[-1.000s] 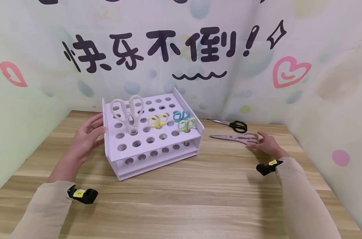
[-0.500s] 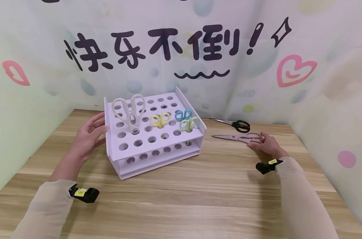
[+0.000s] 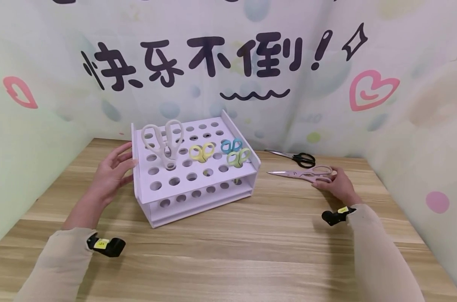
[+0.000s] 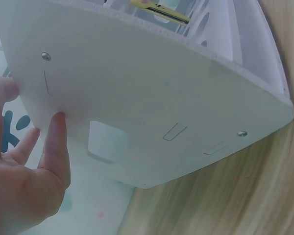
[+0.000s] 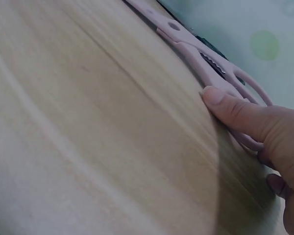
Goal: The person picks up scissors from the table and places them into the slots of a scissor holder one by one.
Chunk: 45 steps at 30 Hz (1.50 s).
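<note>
Shifted pink scissors (image 3: 296,173) in right hand (image 3: 340,185)

Beige long sleeves (image 3: 56,264); black wrist cameras (image 3: 115,247) bearing yellow labels (image 3: 101,243).

Room to pass across front table (image 3: 228,260); rack (image 3: 183,185) blocks left-centre; black scissors (image 3: 297,157) just beyond pink scissors (image 3: 295,173).

On the tabletop (image 3: 228,256), 4 scissors (image 3: 202,158) stood in the rack (image 3: 180,173); 2 other scissors (image 3: 295,173) lay to its right.
</note>
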### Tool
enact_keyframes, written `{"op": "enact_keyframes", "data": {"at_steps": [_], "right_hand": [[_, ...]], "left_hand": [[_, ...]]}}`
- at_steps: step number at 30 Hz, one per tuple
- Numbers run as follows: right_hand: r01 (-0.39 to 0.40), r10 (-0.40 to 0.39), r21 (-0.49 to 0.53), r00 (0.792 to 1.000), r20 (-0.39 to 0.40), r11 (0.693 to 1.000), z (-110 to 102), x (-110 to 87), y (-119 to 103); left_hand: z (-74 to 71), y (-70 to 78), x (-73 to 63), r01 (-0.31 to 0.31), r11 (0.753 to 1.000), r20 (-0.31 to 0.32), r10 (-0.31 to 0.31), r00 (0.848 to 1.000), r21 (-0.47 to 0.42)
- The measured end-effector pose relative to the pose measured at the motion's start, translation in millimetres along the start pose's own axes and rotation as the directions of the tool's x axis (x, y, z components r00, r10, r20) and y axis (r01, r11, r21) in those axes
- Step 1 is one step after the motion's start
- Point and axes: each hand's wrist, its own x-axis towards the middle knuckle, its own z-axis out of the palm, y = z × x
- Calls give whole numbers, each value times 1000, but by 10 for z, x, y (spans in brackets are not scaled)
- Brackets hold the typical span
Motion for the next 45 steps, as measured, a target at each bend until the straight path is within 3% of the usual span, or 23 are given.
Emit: {"op": "enact_keyframes", "data": {"at_steps": [14, 21, 26, 28, 30, 33, 35, 37, 45], "right_hand": [[-1, 3, 31, 997, -78, 1000, -5, -69, -44], [27, -14, 186, 997, -70, 982, -126, -131, -46], [118, -96, 322, 992, -85, 939, -251, -183, -113], [133, -107, 395, 990, -86, 909, -292, -200, -144], [151, -120, 480, 988, -94, 864, -326, -213, -176], [186, -149, 607, 983, -112, 772, -362, -223, -232], [214, -171, 641, 977, -130, 737, -381, -227, -274], [231, -178, 652, 973, -147, 722, -397, -231, -322], [242, -147, 661, 969, -197, 710, -447, -250, -521]], "left_hand": [[23, 26, -18, -3, 1000, -2, 3, 1000, -1], [33, 23, -11, -6, 1000, 7, 6, 1000, -5], [30, 25, -17, 3, 1000, -1, -3, 1000, -8], [27, 24, -19, 5, 1000, -2, -5, 1000, -10], [23, 19, -17, 5, 1000, -2, -5, 1000, -14], [18, 15, -22, 3, 1000, 0, -3, 1000, -22], [14, 14, -25, 2, 1000, 0, -2, 1000, -24], [12, 15, -28, 3, 1000, 0, -3, 1000, -23], [18, 21, -31, 2, 1000, 1, -2, 1000, 0]]}}
